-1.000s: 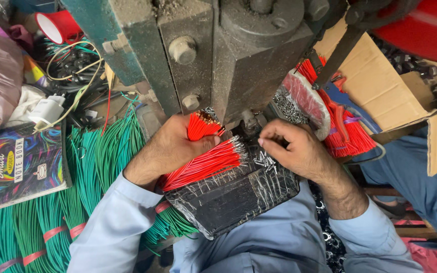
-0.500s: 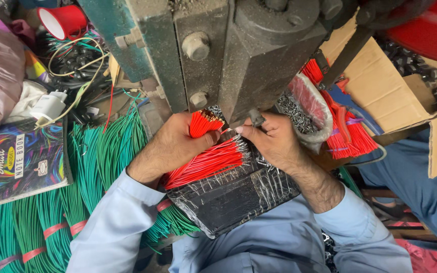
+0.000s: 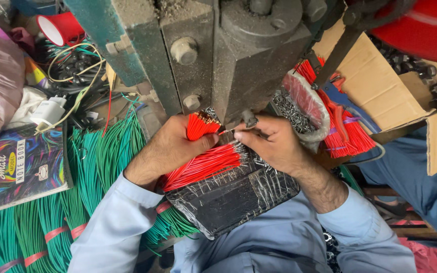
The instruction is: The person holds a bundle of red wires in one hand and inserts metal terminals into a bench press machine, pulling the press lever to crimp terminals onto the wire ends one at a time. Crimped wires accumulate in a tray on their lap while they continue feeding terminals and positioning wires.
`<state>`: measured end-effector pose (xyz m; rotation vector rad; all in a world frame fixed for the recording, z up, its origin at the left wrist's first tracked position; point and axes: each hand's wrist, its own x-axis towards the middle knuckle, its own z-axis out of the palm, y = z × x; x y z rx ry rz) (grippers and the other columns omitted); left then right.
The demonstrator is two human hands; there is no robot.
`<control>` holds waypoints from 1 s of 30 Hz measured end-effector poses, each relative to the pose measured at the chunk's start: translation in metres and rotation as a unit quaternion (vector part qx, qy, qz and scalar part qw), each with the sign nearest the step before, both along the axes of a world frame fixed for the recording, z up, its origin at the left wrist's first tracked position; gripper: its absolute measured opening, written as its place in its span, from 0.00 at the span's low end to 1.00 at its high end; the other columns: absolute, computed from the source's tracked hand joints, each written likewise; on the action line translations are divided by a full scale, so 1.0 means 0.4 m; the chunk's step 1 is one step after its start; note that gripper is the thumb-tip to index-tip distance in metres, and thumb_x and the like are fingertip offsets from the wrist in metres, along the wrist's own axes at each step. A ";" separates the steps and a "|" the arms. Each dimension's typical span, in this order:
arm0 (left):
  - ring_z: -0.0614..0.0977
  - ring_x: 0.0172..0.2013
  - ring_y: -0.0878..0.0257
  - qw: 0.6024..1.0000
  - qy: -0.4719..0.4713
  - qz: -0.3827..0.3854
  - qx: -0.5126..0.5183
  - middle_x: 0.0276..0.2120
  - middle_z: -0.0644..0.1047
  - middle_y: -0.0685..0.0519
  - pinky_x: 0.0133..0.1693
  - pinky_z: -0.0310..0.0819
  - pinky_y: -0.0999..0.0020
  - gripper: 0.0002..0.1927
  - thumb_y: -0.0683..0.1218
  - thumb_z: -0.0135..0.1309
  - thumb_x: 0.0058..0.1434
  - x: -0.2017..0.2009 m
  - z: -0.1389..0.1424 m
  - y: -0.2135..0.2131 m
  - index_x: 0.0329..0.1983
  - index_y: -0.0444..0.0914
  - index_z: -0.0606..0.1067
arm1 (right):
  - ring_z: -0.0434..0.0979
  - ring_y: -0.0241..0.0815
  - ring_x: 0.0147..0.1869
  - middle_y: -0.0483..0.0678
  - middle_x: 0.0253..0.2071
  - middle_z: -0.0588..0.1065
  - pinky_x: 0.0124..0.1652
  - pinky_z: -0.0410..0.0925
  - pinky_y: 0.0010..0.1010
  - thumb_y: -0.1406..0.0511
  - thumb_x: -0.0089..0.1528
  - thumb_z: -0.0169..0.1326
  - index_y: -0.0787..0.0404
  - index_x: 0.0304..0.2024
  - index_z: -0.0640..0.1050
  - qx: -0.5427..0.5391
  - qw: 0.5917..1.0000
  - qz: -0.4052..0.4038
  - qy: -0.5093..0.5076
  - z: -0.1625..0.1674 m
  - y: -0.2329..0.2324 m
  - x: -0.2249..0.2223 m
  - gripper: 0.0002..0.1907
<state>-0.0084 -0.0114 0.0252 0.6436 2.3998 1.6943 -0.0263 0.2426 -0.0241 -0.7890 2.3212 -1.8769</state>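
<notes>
The main risk we see is to our fingertips: our right hand (image 3: 274,144) sits directly beneath the press (image 3: 238,60), so any stroke while the fingers are this close could pinch them. A second risk is a bad feed; the single wire (image 3: 227,132) is thin and held only at its end, so it could bend or slip sideways out of place. The bundle (image 3: 202,125) could also fan out and drop strands onto the black pad (image 3: 233,194) if our grip loosens.

Our left hand (image 3: 170,149) is closed around the bundle of red wires, thumb across the front, the cut ends pointing up toward the press. More red wires (image 3: 203,167) lie loose on the pad just below that hand. Our right hand is nearly closed, thumb and forefinger pinched on the single wire, which points from the fingertips toward the bundle (the other fingers curl under, and we cannot tell whether they hold anything). Green wires (image 3: 102,156) lie piled to the left, apart from both hands.
</notes>
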 end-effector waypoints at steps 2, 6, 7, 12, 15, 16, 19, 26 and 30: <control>0.77 0.31 0.70 0.999 0.019 -0.032 0.010 0.26 0.79 0.53 0.35 0.76 0.68 0.06 0.41 0.59 0.61 0.008 0.007 0.001 0.38 0.33 0.78 | 0.80 0.31 0.47 0.46 0.42 0.81 0.47 0.74 0.24 0.71 0.64 0.59 0.66 0.45 0.81 0.003 0.999 0.034 0.019 0.037 0.026 0.026 0.07; 0.78 0.30 0.70 0.999 0.036 -0.018 -0.015 0.27 0.79 0.54 0.36 0.77 0.69 0.08 0.41 0.61 0.59 0.011 0.009 0.008 0.39 0.34 0.77 | 0.83 0.37 0.47 0.46 0.41 0.80 0.45 0.74 0.26 0.71 0.61 0.59 0.64 0.43 0.82 0.200 0.967 0.034 0.153 0.097 0.078 0.053 0.07; 0.78 0.31 0.70 0.999 0.027 -0.023 -0.007 0.27 0.80 0.55 0.36 0.77 0.69 0.07 0.41 0.60 0.60 0.010 0.008 0.007 0.39 0.34 0.78 | 0.82 0.39 0.46 0.47 0.41 0.79 0.45 0.73 0.28 0.70 0.59 0.61 0.63 0.41 0.83 0.232 0.959 0.043 0.157 0.102 0.082 0.053 0.08; 0.78 0.33 0.71 0.999 0.005 -0.018 0.028 0.29 0.81 0.55 0.38 0.77 0.69 0.06 0.41 0.58 0.63 0.003 -0.001 0.004 0.42 0.34 0.79 | 0.77 0.45 0.49 0.48 0.42 0.75 0.48 0.70 0.35 0.68 0.57 0.62 0.62 0.38 0.84 0.288 0.937 0.041 0.193 0.092 0.084 0.058 0.07; 0.80 0.34 0.71 1.000 -0.007 -0.006 0.024 0.30 0.82 0.55 0.39 0.78 0.70 0.07 0.41 0.58 0.61 0.003 -0.005 0.004 0.42 0.34 0.80 | 0.79 0.44 0.49 0.49 0.42 0.76 0.49 0.71 0.33 0.69 0.60 0.60 0.64 0.39 0.81 0.233 0.958 0.017 0.166 0.081 0.082 0.062 0.05; 0.80 0.34 0.71 1.000 -0.002 -0.006 0.017 0.30 0.82 0.55 0.39 0.78 0.70 0.08 0.41 0.59 0.61 0.003 -0.006 0.004 0.43 0.35 0.80 | 0.79 0.44 0.49 0.48 0.42 0.76 0.50 0.71 0.33 0.69 0.61 0.59 0.64 0.40 0.79 0.223 0.961 0.010 0.165 0.078 0.079 0.061 0.05; 0.81 0.34 0.71 1.000 0.008 -0.019 0.014 0.31 0.83 0.55 0.39 0.78 0.71 0.08 0.40 0.59 0.60 0.000 -0.006 0.003 0.42 0.34 0.80 | 0.81 0.42 0.48 0.48 0.41 0.78 0.49 0.72 0.32 0.71 0.64 0.56 0.65 0.42 0.76 0.211 0.967 -0.014 0.143 0.071 0.074 0.053 0.05; 0.80 0.33 0.72 1.000 -0.015 0.018 0.006 0.28 0.82 0.55 0.37 0.78 0.70 0.08 0.43 0.58 0.62 -0.001 -0.015 -0.004 0.41 0.35 0.80 | 0.82 0.34 0.46 0.47 0.41 0.81 0.47 0.74 0.26 0.71 0.67 0.55 0.67 0.46 0.79 0.079 0.995 -0.042 0.050 0.046 0.044 0.023 0.06; 0.79 0.31 0.72 0.999 -0.026 0.029 0.001 0.27 0.82 0.55 0.36 0.77 0.69 0.08 0.44 0.58 0.62 0.000 -0.019 -0.004 0.41 0.35 0.80 | 0.78 0.30 0.46 0.43 0.40 0.79 0.47 0.72 0.23 0.71 0.66 0.56 0.69 0.45 0.77 -0.070 0.997 -0.025 -0.023 0.001 -0.015 0.006 0.06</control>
